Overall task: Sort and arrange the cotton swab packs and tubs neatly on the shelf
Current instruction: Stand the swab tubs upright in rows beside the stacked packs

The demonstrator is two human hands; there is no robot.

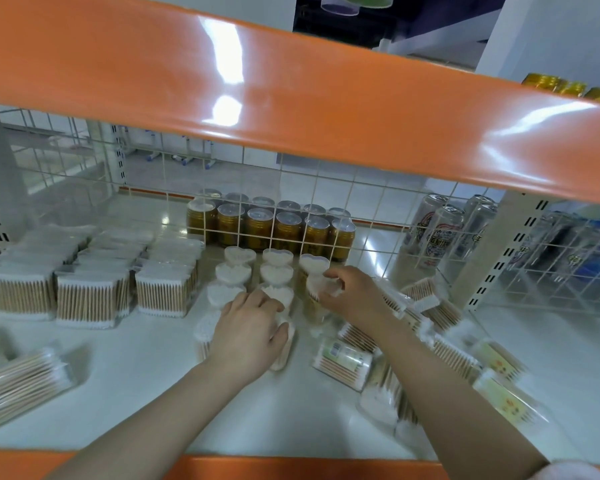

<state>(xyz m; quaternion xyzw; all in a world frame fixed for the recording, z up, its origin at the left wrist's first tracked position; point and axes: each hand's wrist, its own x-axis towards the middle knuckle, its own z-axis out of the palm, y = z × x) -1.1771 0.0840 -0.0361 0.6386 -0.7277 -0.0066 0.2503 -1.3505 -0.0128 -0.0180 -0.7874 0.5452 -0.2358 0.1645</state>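
Right hand (352, 289) pinches a heart-shaped tub (321, 287) of cotton swabs, fingers curled round its top edge, tub tilted and held at the front of the right-hand tub column. Left hand (248, 332) lies palm down over the front tub (284, 344) of the middle column, fingers curled round its top, thumb on its right side; the tub is mostly hidden under the hand.

More heart tubs (239, 254) stand upright in three columns running back toward the wire grid (291, 233), touching or just beside each other. Behind the grid, gold cans (257, 225) stand in rows, taller pale cans (440, 226) to the right.

Left of the tubs, square swab packs (90, 296) stand in three neat rows, sticks upright, white tips on top. One flat swab pack (18, 386) lies on its side near the front left edge, blurred.

Right of the hands, loose swab packs (347, 362) lie jumbled in a pile, some with yellow labels (506, 403), overlapping, under and beside the right forearm.

All sit on the white shelf (146, 375) with orange front edge (291, 467); orange upper shelf (291, 91) crosses the top of view.
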